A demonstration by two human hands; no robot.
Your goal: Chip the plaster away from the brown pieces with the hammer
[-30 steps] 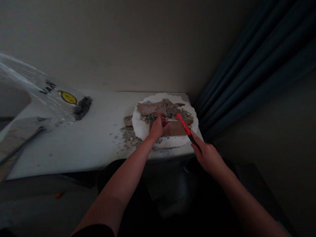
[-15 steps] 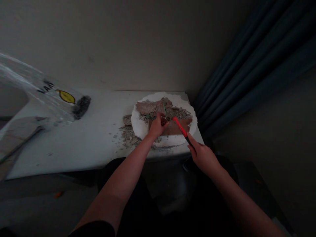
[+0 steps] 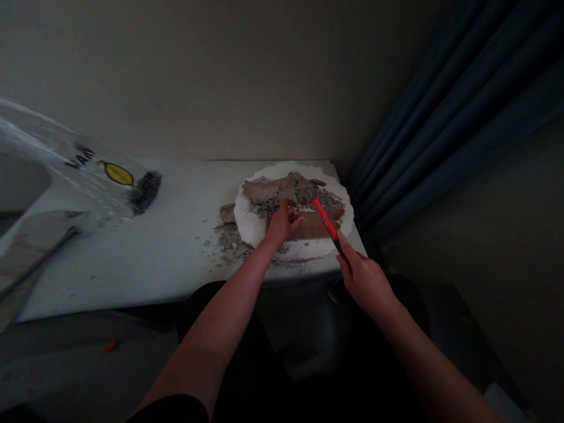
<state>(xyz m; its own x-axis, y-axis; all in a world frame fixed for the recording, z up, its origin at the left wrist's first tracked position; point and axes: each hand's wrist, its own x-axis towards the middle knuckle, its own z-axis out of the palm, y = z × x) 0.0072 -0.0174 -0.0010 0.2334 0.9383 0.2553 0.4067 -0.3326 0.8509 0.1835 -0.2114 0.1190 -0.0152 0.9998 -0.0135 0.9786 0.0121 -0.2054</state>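
My left hand (image 3: 281, 223) is over a brown board (image 3: 314, 227), fingers bent together in a pinch; what they hold, if anything, is too small to make out. My right hand (image 3: 363, 276) is wrapped round the dark grip of a long red-shafted tool (image 3: 326, 221), perhaps a hammer. The tool's red tip points away from me, at grey crumbled debris (image 3: 332, 201). Behind my left hand lies a rough brown slab (image 3: 265, 191), with a green strip (image 3: 293, 189) at its right end. All this rests on a white wavy-edged sheet (image 3: 245, 223).
The white table (image 3: 167, 247) ends at the right near a dark blue curtain (image 3: 418, 129). More grey crumbs (image 3: 230, 235) lie left of the sheet. A clear plastic bag (image 3: 88, 170) with a yellow print holds dark material (image 3: 146, 191). An orange bit (image 3: 110, 346) lies on the floor.
The red tool's tip has shifted slightly right and away from me, with my right hand following a little. My left hand stays almost in place, its fingers drawn slightly closer together.
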